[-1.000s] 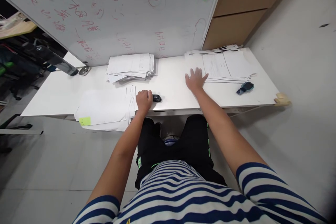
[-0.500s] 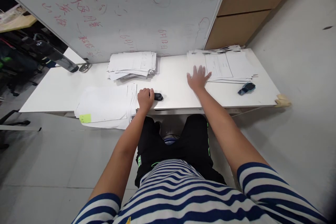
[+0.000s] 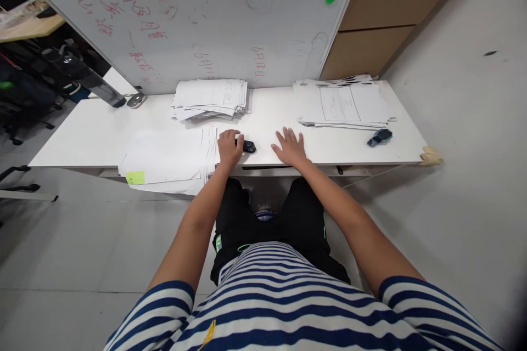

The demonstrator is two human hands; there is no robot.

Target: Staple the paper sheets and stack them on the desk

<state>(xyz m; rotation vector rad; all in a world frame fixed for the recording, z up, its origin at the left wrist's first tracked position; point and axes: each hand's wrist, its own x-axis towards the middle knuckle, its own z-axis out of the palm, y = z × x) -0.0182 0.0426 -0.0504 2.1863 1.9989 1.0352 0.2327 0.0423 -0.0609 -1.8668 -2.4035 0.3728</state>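
On the white desk [image 3: 263,109], my left hand [image 3: 229,149] is closed around a black stapler [image 3: 249,146], whose right end sticks out past my thumb. My right hand [image 3: 290,148] lies palm down on the bare desk top near the front edge, fingers spread, holding nothing. To the left of my left hand rests a spread of white papers [image 3: 164,153] with a yellow-green sticky note [image 3: 135,177], overhanging the front edge. A thick stack of papers [image 3: 209,96] sits behind my left hand. Beyond my right hand is another stack of printed sheets [image 3: 340,103].
A dark blue-black wristwatch-like item [image 3: 379,137] lies at the right. A whiteboard [image 3: 230,22] with red writing stands along the back, beside brown cardboard boxes [image 3: 370,49]. At the back left are a dark bottle [image 3: 93,85] and a computer mouse [image 3: 136,100].
My right hand has moved left and towards me, away from the right paper stack onto the bare desk. My left hand stays on the stapler. The view has shifted slightly.
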